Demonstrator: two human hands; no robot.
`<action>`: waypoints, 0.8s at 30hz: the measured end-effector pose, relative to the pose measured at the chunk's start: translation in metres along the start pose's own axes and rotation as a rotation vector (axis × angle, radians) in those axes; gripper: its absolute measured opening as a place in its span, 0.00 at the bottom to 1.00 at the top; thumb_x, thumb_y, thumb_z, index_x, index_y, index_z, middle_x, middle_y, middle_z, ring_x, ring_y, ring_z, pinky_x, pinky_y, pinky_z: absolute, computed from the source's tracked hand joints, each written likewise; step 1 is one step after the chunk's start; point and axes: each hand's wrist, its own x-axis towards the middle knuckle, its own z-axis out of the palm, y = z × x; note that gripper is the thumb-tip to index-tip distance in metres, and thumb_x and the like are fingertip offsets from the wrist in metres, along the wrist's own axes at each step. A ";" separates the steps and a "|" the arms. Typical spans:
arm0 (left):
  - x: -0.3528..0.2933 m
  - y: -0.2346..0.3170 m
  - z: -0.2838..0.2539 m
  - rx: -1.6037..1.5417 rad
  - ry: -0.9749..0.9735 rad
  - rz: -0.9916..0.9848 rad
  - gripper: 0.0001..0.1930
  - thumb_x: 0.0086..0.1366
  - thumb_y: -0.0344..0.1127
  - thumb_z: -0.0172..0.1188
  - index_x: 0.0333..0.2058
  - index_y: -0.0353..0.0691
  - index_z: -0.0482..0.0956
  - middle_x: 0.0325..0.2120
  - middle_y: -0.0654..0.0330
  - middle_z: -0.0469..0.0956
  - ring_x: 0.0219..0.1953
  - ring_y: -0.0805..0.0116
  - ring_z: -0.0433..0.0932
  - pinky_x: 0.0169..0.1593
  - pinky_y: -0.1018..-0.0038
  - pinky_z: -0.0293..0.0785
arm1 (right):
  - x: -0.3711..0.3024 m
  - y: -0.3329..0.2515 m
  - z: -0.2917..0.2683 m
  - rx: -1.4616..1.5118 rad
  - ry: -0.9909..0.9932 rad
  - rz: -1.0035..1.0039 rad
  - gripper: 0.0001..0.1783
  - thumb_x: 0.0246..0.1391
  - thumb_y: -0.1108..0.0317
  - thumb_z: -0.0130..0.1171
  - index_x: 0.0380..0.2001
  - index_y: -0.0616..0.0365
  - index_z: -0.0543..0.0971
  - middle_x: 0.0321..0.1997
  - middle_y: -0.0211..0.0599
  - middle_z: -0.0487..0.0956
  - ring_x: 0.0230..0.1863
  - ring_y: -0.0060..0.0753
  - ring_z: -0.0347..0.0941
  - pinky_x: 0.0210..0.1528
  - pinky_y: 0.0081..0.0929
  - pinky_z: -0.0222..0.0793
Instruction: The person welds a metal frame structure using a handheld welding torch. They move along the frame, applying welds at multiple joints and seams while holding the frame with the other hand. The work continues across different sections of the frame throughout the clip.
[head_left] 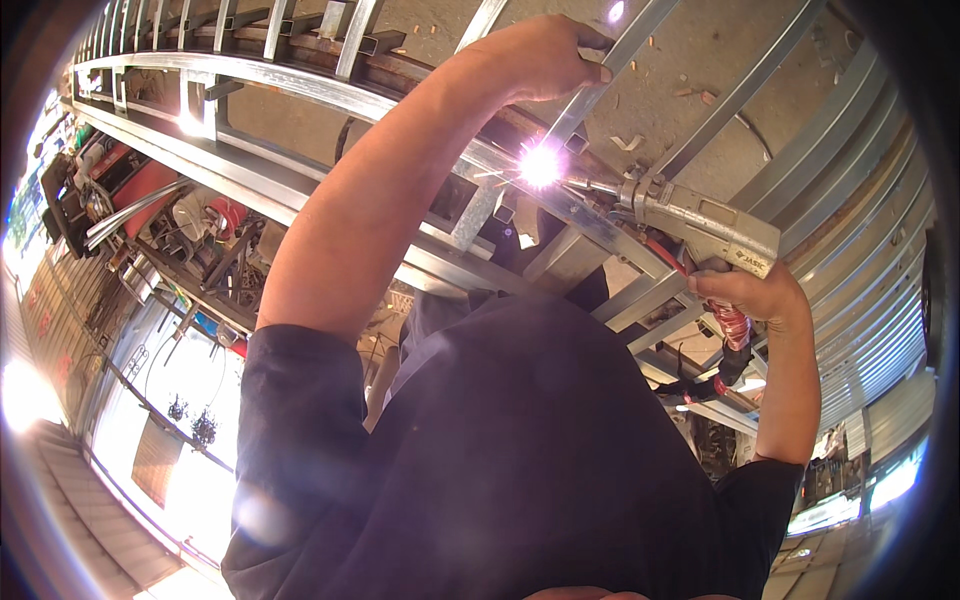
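Observation:
My right hand (755,296) is closed around the grip of a metal-bodied welding gun (700,218). The gun's nozzle points left at a bright arc (540,165), which throws off sparks. This glare sits where the lower end of a square metal bar (630,45) meets a long rail (590,218), and it hides the joint itself. Farther up the bar, my left hand (550,62) has its thumb and fingers around it. Red wrapping (730,322) and a dark cable hang below the gun's grip.
More metal bars (745,88) cross the frame at the far right. A long rail with several uprights (280,75) curves away to the far left. Tools and a red object (150,190) lie at the left. Scraps litter the floor (690,55).

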 end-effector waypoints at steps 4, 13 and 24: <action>0.002 0.000 0.001 0.009 0.000 -0.009 0.26 0.67 0.46 0.68 0.63 0.56 0.81 0.49 0.47 0.86 0.51 0.50 0.86 0.59 0.60 0.78 | -0.001 0.008 -0.002 0.023 0.004 -0.028 0.24 0.48 0.74 0.73 0.50 0.60 0.81 0.36 0.26 0.79 0.38 0.22 0.76 0.41 0.27 0.76; -0.013 0.016 -0.007 0.114 0.132 0.085 0.25 0.65 0.40 0.64 0.59 0.36 0.80 0.43 0.41 0.86 0.47 0.42 0.85 0.53 0.56 0.81 | -0.022 0.038 -0.026 0.138 0.026 -0.031 0.29 0.45 0.79 0.76 0.54 0.62 0.82 0.45 0.37 0.87 0.47 0.30 0.83 0.48 0.30 0.82; -0.006 0.070 0.092 0.047 0.065 0.115 0.28 0.66 0.46 0.62 0.62 0.40 0.79 0.48 0.43 0.86 0.52 0.46 0.84 0.59 0.58 0.78 | -0.053 0.083 -0.045 0.098 0.097 0.018 0.22 0.44 0.74 0.77 0.45 0.60 0.84 0.39 0.30 0.84 0.39 0.25 0.79 0.42 0.27 0.76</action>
